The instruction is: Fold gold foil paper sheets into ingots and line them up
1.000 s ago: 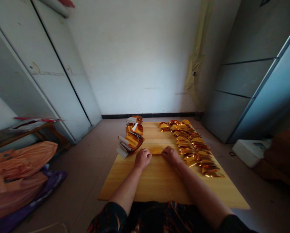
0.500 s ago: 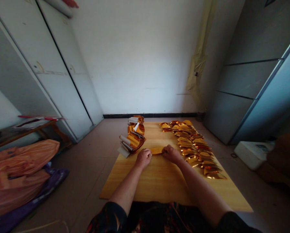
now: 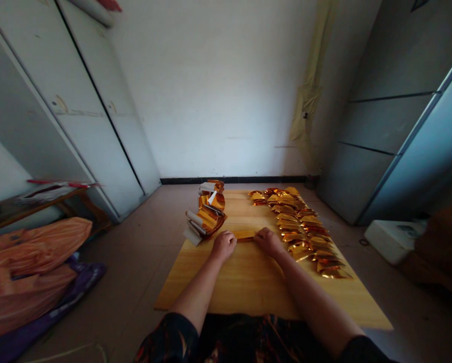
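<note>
Near the middle of the wooden board (image 3: 248,282), a narrow folded piece of gold foil paper (image 3: 244,235) stretches between my two hands. My left hand (image 3: 224,244) is closed on its left end. The right end is pinched by my right hand (image 3: 268,241), its fingers curled. Loose stacks of gold and grey-backed foil sheets (image 3: 210,218) lie at the board's left edge, just beyond my left hand. Rows of folded gold foil pieces (image 3: 291,222) line the right side of the board, close to my right hand.
Orange and purple bags (image 3: 37,267) lie at the left beside a wooden bench (image 3: 70,196). Pale cabinets (image 3: 78,101) stand at the left, a grey fridge-like cabinet (image 3: 384,121) at the right. A white box (image 3: 390,239) sits on the floor at the right.
My right hand has shifted very slightly, its fingers now lower over the strip's end. The foil piece looks flatter and straighter between my hands.
</note>
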Tool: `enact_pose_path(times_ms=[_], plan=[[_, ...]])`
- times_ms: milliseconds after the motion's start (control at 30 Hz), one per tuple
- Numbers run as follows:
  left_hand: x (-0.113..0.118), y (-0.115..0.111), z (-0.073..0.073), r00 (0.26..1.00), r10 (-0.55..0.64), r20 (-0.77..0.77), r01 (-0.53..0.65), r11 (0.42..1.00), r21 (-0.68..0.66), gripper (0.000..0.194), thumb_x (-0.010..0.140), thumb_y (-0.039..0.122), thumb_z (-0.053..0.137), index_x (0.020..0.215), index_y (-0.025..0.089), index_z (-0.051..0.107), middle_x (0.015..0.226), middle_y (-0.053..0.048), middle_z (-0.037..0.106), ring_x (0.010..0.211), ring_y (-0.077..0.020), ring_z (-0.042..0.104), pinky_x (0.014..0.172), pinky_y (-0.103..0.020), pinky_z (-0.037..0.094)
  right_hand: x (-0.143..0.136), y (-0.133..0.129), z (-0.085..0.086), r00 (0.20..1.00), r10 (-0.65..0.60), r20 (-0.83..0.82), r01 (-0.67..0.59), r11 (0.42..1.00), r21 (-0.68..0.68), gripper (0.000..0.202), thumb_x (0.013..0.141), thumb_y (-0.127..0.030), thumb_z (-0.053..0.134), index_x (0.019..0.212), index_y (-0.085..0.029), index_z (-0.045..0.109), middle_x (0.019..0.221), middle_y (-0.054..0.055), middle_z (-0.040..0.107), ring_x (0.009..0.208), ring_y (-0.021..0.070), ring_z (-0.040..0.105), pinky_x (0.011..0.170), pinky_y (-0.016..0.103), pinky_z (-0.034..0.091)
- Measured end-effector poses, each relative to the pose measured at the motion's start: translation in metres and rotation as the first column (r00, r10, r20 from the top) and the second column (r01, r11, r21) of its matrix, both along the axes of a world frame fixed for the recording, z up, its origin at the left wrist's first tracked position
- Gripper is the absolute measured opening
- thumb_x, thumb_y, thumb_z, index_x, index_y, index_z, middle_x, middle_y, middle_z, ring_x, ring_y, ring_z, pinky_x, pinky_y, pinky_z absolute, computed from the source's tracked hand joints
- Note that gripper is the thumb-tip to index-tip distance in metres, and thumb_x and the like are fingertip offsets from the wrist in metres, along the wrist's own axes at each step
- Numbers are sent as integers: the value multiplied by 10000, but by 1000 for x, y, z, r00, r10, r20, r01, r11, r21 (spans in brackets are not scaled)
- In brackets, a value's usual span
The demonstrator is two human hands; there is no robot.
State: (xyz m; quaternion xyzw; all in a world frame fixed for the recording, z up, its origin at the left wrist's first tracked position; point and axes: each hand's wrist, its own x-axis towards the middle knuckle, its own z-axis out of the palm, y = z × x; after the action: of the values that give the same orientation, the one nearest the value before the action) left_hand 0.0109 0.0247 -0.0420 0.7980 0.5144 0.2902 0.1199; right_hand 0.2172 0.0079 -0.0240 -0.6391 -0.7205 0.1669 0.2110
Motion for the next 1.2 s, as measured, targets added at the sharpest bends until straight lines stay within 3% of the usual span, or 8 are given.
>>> enact_pose_path(times_ms=[267,767,1200], plan=[[9,4,4,973,175,-154,-187,980,-67,171,783,168,508,634,161,591,772,-27,602,717,-109,534,657,-208,370,-12,6,2,970,-109,216,122,991,-50,266,876,-355,472,909,-173,665,1010,86,632,855,153,603,662,214,390],[14,-5,10,875,263,-407,-287,958,1,185,847,300,477,879,180,615,953,-70,610,832,-163,581,680,-250,418,-21,11,17,932,-78,355,129,984,-122,335,882,-342,421,1039,-174,664,1085,155,626,932,238,636,738,308,461],[16,-6,15,857,284,-429,-340,939,-58,270,868,329,439,933,164,643,979,-98,643,882,-195,614,729,-281,447,-25,14,22,922,-60,383,134,977,-168,336,877,-295,433,1071,-144,662,1114,189,628,961,251,638,751,314,473]])
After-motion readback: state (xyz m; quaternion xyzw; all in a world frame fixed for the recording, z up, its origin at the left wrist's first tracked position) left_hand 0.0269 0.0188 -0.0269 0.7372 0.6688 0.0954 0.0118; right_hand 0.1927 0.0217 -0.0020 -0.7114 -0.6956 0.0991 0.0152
